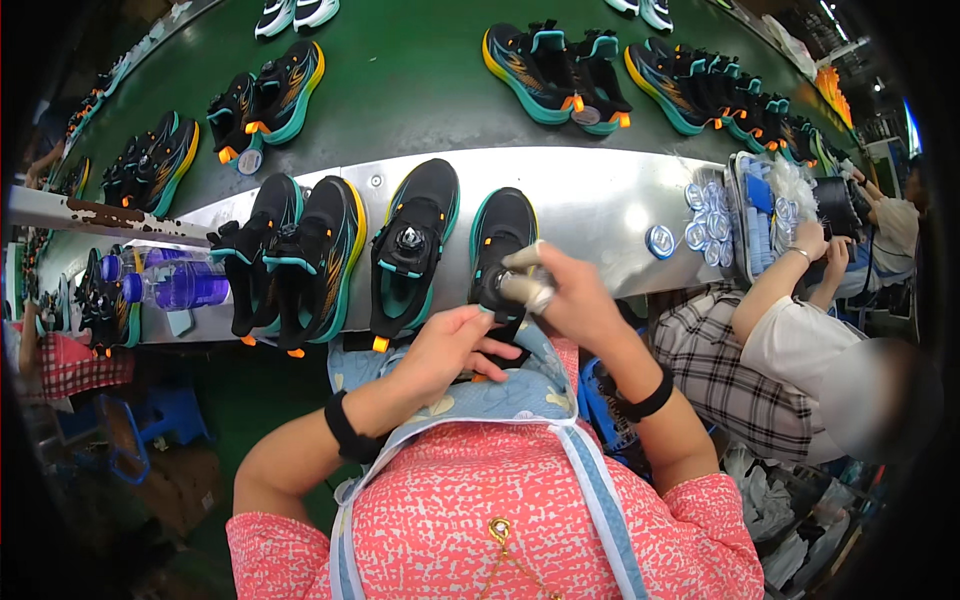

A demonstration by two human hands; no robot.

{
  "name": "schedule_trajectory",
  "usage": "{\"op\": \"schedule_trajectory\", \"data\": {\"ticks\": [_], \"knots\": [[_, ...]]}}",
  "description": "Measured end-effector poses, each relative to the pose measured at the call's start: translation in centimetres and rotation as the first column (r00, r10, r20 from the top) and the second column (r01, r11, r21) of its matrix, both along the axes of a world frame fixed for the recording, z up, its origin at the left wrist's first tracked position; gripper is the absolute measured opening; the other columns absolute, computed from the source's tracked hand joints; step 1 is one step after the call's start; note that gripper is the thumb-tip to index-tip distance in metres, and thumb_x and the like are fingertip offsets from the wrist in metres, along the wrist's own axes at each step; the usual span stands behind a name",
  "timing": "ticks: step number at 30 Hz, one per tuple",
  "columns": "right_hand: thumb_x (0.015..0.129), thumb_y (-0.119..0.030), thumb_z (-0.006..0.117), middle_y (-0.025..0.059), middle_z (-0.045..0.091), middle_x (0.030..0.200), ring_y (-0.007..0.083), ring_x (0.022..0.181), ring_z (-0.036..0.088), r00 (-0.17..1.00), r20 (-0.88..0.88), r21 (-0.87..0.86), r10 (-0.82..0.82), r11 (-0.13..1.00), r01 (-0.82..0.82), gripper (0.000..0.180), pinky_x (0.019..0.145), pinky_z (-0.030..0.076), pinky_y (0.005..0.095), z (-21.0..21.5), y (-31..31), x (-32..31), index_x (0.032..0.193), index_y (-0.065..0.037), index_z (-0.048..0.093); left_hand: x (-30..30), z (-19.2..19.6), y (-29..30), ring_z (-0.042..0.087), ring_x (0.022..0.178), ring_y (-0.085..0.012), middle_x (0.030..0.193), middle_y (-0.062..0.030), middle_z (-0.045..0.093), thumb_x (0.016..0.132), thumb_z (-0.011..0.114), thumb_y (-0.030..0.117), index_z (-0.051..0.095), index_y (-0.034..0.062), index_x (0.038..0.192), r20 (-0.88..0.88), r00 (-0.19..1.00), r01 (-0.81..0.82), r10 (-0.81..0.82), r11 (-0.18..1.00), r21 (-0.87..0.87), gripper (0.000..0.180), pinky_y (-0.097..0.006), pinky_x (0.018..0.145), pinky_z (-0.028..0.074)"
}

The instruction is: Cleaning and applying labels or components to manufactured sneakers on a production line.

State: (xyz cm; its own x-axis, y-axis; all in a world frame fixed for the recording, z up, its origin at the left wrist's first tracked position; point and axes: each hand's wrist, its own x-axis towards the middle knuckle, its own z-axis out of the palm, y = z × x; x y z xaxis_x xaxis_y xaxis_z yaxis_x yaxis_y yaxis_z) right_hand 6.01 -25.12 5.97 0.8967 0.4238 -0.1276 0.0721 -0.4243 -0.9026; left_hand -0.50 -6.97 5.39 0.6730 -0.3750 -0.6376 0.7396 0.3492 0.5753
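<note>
A black sneaker (503,222) with a teal and yellow sole edge lies on the metal ledge in front of me, its heel toward my body. My right hand (567,290), with pale covers on its thumb and forefinger, closes on the tongue area of this shoe. At the collar, the thumb and forefinger of my left hand (450,345) pinch the shoe while the other fingers spread below. My fingers hide the exact part gripped. Just left stands a matching sneaker (413,245) with a clear round dial on its tongue. Further left is a pair of sneakers (318,265).
Round silver-blue discs (710,225) and a white tray (742,225) lie on the metal ledge (600,205) at right. Bottles of purple liquid (180,285) lie left, by a chipped white bar (110,215). More sneakers (555,75) stand on the green surface. A co-worker (790,330) sits close on the right.
</note>
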Motion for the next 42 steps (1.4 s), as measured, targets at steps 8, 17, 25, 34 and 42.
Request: {"op": "schedule_trajectory", "data": {"ticks": [8,17,25,34,42], "knots": [[0.086,-0.044,0.063,0.0221,0.066,0.078,0.0421,0.075,0.065,0.935,0.271,-0.416,0.229,0.904,-0.100,0.055,0.066,0.051,0.0470,1.2,1.2,0.5,0.128,-0.011,0.050,-0.5,-1.7,-0.1,0.037,0.132,-0.0391,0.141,-0.0288,0.037,0.076,0.074,0.025,0.030,-0.0087,0.141,0.640,0.560,-0.297,-0.526,0.594,0.748,0.085,-0.044,0.111,0.028],[0.083,-0.028,0.064,0.0164,0.064,0.071,0.0355,0.065,0.064,0.887,0.300,-0.347,0.351,0.906,-0.241,0.043,0.058,0.049,0.0440,-1.2,1.2,2.0,0.119,-0.006,0.058,2.9,-4.0,-1.0,0.026,0.139,-0.0397,0.148,-0.0293,0.025,0.072,0.077,0.023,0.011,-0.0084,0.145,0.542,0.678,-0.068,-0.497,0.692,0.719,0.104,-0.041,0.114,0.026],[0.083,-0.022,0.066,0.0168,0.064,0.073,0.0349,0.066,0.064,0.902,0.274,-0.187,0.332,0.939,-0.289,0.039,0.061,0.050,0.0413,-1.1,1.0,2.4,0.119,-0.007,0.060,3.0,-2.8,-1.1,0.030,0.137,-0.0400,0.147,-0.0298,0.025,0.078,0.072,0.024,0.009,-0.0086,0.145,0.457,0.671,-0.007,-0.584,0.612,0.791,0.097,-0.041,0.111,0.031],[0.082,-0.019,0.069,0.0106,0.049,0.082,0.0277,0.075,0.052,0.941,-0.019,-0.070,0.338,0.938,-0.338,0.050,0.070,0.047,0.0340,1.7,-0.9,2.3,0.129,-0.010,0.055,3.5,-2.2,-0.8,0.036,0.133,-0.0416,0.144,-0.0324,0.028,0.079,0.072,0.027,0.008,-0.0096,0.144,0.397,0.698,0.106,-0.596,0.635,0.765,0.098,-0.041,0.109,0.035],[0.080,-0.006,0.069,0.0095,0.047,0.084,0.0252,0.076,0.050,0.871,0.394,-0.352,0.293,0.924,-0.152,0.052,0.068,0.043,0.0346,-0.7,-1.7,-0.7,0.130,-0.017,0.059,3.4,-2.2,-1.0,0.039,0.131,-0.0432,0.141,-0.0333,0.033,0.081,0.069,0.030,0.010,-0.0102,0.144,0.431,0.688,0.035,-0.585,0.619,0.784,0.096,-0.041,0.107,0.036]]}}
